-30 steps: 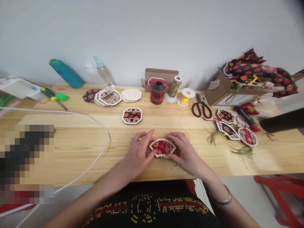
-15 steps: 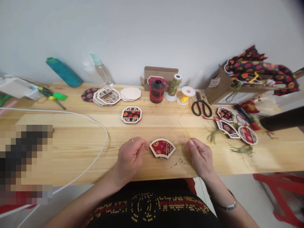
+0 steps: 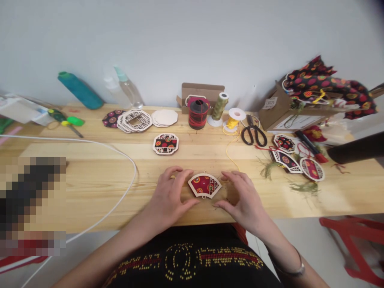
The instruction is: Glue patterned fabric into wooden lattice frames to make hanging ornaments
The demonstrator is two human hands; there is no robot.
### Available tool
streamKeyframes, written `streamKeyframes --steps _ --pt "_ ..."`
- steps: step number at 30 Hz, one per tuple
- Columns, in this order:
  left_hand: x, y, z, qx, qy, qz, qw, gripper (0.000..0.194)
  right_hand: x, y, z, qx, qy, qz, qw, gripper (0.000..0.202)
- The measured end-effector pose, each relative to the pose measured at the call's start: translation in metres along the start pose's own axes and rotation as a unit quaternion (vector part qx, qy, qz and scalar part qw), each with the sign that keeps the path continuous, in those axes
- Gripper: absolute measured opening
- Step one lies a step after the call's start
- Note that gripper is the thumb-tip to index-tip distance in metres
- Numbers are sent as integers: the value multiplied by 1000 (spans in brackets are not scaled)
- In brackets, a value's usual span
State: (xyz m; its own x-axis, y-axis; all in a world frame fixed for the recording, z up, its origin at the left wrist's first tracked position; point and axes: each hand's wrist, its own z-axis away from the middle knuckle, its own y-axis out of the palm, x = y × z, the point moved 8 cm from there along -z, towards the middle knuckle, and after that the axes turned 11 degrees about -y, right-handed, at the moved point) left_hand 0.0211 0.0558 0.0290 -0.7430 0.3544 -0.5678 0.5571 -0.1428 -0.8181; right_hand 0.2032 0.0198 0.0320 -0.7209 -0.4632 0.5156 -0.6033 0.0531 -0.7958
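Note:
A fan-shaped wooden ornament (image 3: 205, 185) with red patterned fabric and a lattice end lies flat on the table, a small loop at its top and bottom. My left hand (image 3: 171, 195) is open at its left side, fingers and thumb apart. On the other side my right hand (image 3: 244, 196) is open too, thumb and fingertips close to the ornament's right edge. I cannot tell whether either hand touches it. Yellow cord (image 3: 232, 154) runs from a white spool (image 3: 235, 117) down to the fingers of my right hand.
Behind stand a red-black thread spool (image 3: 198, 114) and an olive spool (image 3: 220, 106), with black-handled scissors (image 3: 253, 134) alongside. An octagonal ornament (image 3: 166, 144) lies further back. Finished ornaments (image 3: 287, 161) and a cardboard box (image 3: 277, 106) are at the right. A white cable (image 3: 132, 168) curves across the left.
Both hands have opened from closed fists and come in toward the fan-shaped ornament. My right hand has let go of the yellow cord it was pinching.

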Motion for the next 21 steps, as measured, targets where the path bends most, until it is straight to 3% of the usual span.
streamKeyframes --steps 8,17,21 --pt "-1 6 -3 -18 7 -26 999 85 3 5 -10 19 -9 20 1000 66" --pt "-3 6 -13 -52 -10 -68 996 77 -6 3 -31 6 1 27 1000 63" --pt "-6 -1 -12 -86 11 -43 995 74 1 -2 -35 -18 -41 22 999 54"
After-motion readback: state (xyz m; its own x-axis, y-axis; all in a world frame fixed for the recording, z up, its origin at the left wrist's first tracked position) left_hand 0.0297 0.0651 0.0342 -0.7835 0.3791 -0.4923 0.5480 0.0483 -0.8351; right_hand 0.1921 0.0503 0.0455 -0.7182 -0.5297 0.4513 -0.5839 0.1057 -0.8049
